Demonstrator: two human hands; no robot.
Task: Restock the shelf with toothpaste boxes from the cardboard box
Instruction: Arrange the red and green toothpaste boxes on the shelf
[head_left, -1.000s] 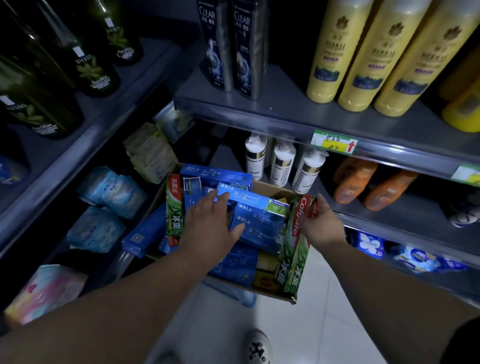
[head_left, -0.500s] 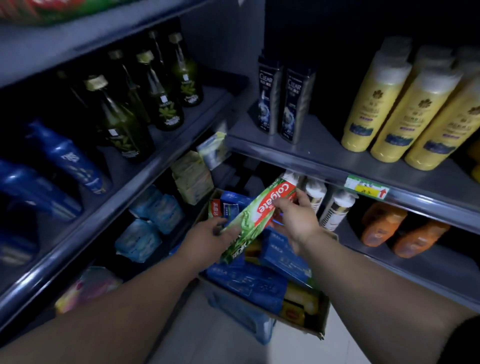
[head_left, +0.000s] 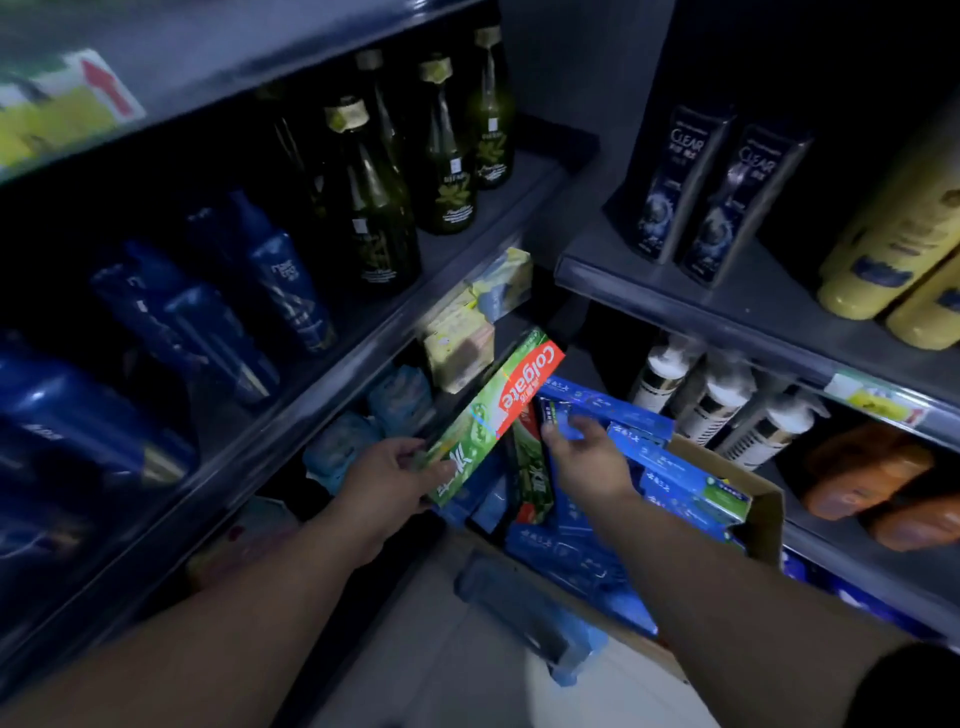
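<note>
Toothpaste box (head_left: 493, 410), green with a red end, tilted in the air above the left edge of the cardboard box (head_left: 763, 514), red end up toward the left shelf (head_left: 332, 374). Gripped at its lower green end by the left hand (head_left: 387, 480), thumb on the printed face, fingers curled round behind. Right hand (head_left: 587, 462) just beside it but apart from it, low over the cardboard box, fingers loosely bent at the end of one of the blue cartons (head_left: 675, 467); cannot tell whether pinching it or only touching.

Inside the cardboard box: blue cartons stacked along the right edge, a second green carton (head_left: 532, 478) standing on end near the middle. Near corner of the cardboard box above pale floor (head_left: 467, 649).

On the left shelf: dark green glass bottles (head_left: 384, 208) toward the far end, blue bottles (head_left: 291, 280) nearer. On the right shelf (head_left: 727, 317): two dark shampoo bottles (head_left: 675, 182) near the left edge, yellow bottles (head_left: 883, 244) at the right. Below that: white pump bottles (head_left: 717, 405) just behind the cardboard box, orange bottles (head_left: 872, 467) to their right.
</note>
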